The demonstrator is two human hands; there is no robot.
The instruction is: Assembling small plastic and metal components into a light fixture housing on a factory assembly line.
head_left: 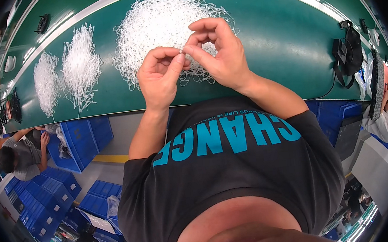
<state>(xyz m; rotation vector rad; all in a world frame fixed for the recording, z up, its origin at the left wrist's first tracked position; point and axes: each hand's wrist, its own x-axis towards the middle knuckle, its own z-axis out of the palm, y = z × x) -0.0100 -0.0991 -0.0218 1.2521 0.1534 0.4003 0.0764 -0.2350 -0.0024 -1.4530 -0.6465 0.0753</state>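
Observation:
My left hand (161, 77) and my right hand (221, 54) meet over the front of a big heap of white plastic loop fasteners (157, 20). Both hands pinch with thumb and forefinger, tip to tip, at a tiny white end of one plastic fastener (182, 51). Most of that piece is hidden by my fingers. The other fingers of my right hand are curled and raised. On the left lies a bundle of straighter white fasteners (80, 66) with small knobbed ends, and beside it a smaller white bundle (46, 83).
The green table (284, 39) curves around in front of me. A black strapped device (348, 54) with a cable lies at its right end. Blue crates (78, 145) stand below the table's left side. A person in grey (22, 157) works at the far left, another person (381, 123) at the far right.

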